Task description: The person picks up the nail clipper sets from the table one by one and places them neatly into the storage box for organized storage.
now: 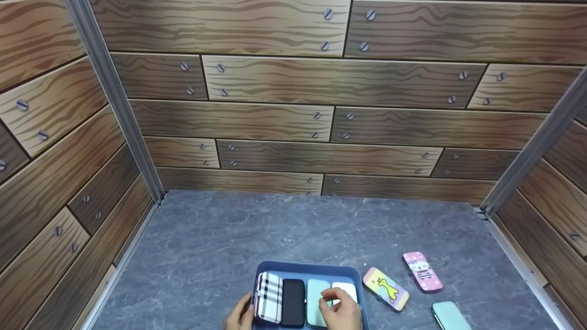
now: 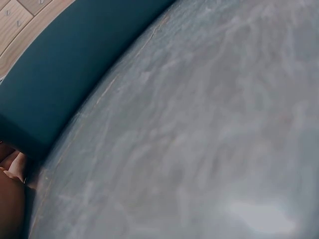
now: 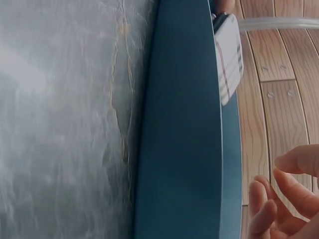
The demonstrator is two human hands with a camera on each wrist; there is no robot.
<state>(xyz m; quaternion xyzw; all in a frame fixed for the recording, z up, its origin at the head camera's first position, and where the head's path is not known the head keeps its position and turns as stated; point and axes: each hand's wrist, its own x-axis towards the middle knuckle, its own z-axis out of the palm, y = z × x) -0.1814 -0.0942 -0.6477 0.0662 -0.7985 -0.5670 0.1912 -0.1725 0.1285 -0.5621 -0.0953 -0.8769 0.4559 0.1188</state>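
Observation:
My left hand (image 1: 239, 313) is at the left wall of a blue tray (image 1: 316, 265), its bent fingers gripping the rim beside a black-and-white plaid case (image 1: 270, 297). That case leans up over the rim in the right wrist view. Right of it in the tray lie a black case (image 1: 293, 302), a mint case (image 1: 315, 298) and a white case (image 1: 347, 289). Over the mint and white cases hovers my right hand (image 1: 343, 311). Its fingers are loosely bent, with nothing between thumb and forefinger (image 3: 289, 186).
Outside the tray on the right lie a giraffe case (image 1: 386, 289), a pink cat case (image 1: 422, 271) and another mint case (image 1: 451, 315), partly cut off by the frame. The grey marbled table (image 1: 220, 233) is bounded by wood-print walls (image 1: 275, 121).

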